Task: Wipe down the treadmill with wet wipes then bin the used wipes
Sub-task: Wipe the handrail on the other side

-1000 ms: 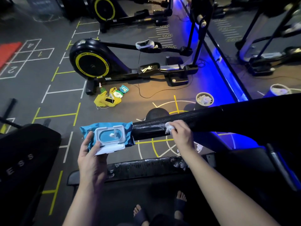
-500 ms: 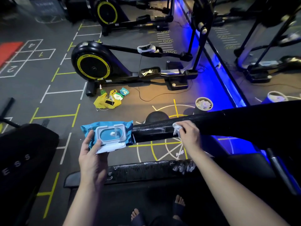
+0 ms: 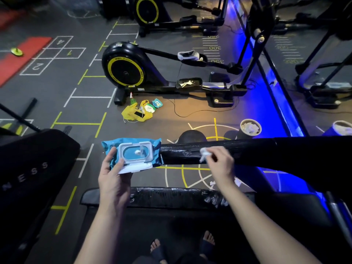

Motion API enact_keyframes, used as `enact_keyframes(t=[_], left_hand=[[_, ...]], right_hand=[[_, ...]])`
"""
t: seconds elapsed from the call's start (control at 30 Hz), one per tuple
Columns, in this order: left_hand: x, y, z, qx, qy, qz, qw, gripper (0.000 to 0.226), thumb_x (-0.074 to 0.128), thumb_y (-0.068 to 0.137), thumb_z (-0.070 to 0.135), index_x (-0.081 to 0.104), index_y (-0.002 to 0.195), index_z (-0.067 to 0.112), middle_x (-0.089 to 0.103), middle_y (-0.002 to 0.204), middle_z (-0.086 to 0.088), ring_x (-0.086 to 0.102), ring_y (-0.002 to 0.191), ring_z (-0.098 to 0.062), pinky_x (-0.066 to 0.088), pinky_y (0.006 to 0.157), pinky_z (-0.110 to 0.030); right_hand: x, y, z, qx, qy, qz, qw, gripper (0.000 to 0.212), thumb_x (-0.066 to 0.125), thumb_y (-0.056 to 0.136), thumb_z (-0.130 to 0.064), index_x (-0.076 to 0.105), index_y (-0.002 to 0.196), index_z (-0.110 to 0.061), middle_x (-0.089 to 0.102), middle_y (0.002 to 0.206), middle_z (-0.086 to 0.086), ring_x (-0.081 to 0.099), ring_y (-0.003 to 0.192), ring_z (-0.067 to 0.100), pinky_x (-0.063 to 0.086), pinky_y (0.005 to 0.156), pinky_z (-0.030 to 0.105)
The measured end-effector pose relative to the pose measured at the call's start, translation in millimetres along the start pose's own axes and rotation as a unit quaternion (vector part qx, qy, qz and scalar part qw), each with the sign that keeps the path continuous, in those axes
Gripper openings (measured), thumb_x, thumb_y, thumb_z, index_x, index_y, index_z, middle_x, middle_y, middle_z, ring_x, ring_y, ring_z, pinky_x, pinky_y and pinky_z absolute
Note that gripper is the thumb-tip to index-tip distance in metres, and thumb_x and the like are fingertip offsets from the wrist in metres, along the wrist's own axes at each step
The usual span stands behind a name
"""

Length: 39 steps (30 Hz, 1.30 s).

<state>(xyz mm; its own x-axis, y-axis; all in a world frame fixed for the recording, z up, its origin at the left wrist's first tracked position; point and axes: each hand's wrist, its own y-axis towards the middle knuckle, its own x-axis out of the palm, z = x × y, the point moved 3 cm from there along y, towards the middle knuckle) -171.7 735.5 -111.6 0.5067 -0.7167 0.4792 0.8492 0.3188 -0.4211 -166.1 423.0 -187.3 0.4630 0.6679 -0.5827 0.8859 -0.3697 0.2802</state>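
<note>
Left hand [image 3: 114, 181]: forearm extended forward, palm turned up. The thumb lies on the near-left corner of a blue plastic wet-wipe pack [image 3: 133, 149] and the fingers are curled beneath it, so the pack is gripped and held level in the air. The pack's white flip lid [image 3: 136, 168] hangs open toward the person. One white sheet shows in the oval dispensing slot.

Right hand [image 3: 220, 164]: forearm reaches forward from the lower right. The fingertips pinch a crumpled white wet wipe [image 3: 204, 153] and press it onto the top of the black treadmill handrail [image 3: 266, 149], just right of the pack. The rail surface around the wipe shines wet.

Round open-topped bin [image 3: 242, 134]: stands on the grey floor [image 3: 57, 92] just beyond the handrail and holds crumpled white wipes.

Yellow plastic bag [image 3: 131, 113]: lies on the floor further back, with small packets beside it.
</note>
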Motion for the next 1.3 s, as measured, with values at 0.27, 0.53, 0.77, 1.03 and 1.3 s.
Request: enact_keyframes(t=[0.27, 0.53, 0.77, 1.03, 1.3], left_hand=[[-4, -1, -7, 0.003, 0.001, 0.024, 1.000, 0.052, 0.054, 0.099, -0.010, 0.056, 0.145, 0.013, 0.067, 0.133, -0.016, 0.071, 0.100, -0.026, 0.064, 0.075, -0.033], [-16, -10, -7, 0.005, 0.004, 0.044, 0.999, 0.051, 0.053, 0.099, -0.009, 0.057, 0.144, 0.014, 0.075, 0.111, -0.007, 0.077, 0.085, -0.017, 0.063, 0.065, -0.028], [-24, -6, 2, 0.012, -0.004, 0.053, 0.999, 0.052, 0.055, 0.098, -0.009, 0.056, 0.145, 0.013, 0.076, 0.115, -0.009, 0.077, 0.087, -0.017, 0.064, 0.071, -0.030], [-25, -7, 1, 0.013, -0.006, 0.046, 0.999, 0.052, 0.054, 0.099, -0.008, 0.055, 0.146, 0.014, 0.066, 0.135, -0.017, 0.077, 0.086, -0.018, 0.065, 0.073, -0.031], [-41, -13, 5, 0.018, 0.003, 0.074, 0.997, 0.051, 0.057, 0.099, -0.005, 0.057, 0.145, 0.017, 0.071, 0.129, -0.013, 0.076, 0.092, -0.021, 0.065, 0.073, -0.035]], right_hand=[[15, 14, 0, -0.051, -0.050, -0.038, 0.997, 0.023, 0.066, 0.074, 0.008, 0.076, 0.087, -0.008, 0.072, 0.090, 0.005, 0.062, 0.085, 0.025, 0.045, 0.077, 0.028], [79, -4, -43, -0.118, -0.007, -0.120, 0.986, 0.015, 0.061, 0.082, -0.014, 0.075, 0.082, -0.011, 0.071, 0.086, 0.001, 0.055, 0.085, 0.016, 0.045, 0.073, 0.033], [-1, -6, 9, -0.005, -0.028, 0.004, 1.000, 0.022, 0.075, 0.072, 0.009, 0.075, 0.087, -0.007, 0.069, 0.091, 0.005, 0.062, 0.084, 0.027, 0.046, 0.073, 0.030], [54, -5, -16, -0.032, -0.031, -0.102, 0.994, 0.015, 0.070, 0.078, 0.004, 0.074, 0.088, -0.006, 0.066, 0.090, 0.004, 0.061, 0.084, 0.024, 0.039, 0.073, 0.023], [71, -4, -54, 0.002, 0.057, -0.144, 0.988, 0.015, 0.069, 0.082, -0.001, 0.076, 0.075, -0.012, 0.065, 0.090, -0.003, 0.058, 0.082, 0.005, 0.040, 0.072, 0.016]])
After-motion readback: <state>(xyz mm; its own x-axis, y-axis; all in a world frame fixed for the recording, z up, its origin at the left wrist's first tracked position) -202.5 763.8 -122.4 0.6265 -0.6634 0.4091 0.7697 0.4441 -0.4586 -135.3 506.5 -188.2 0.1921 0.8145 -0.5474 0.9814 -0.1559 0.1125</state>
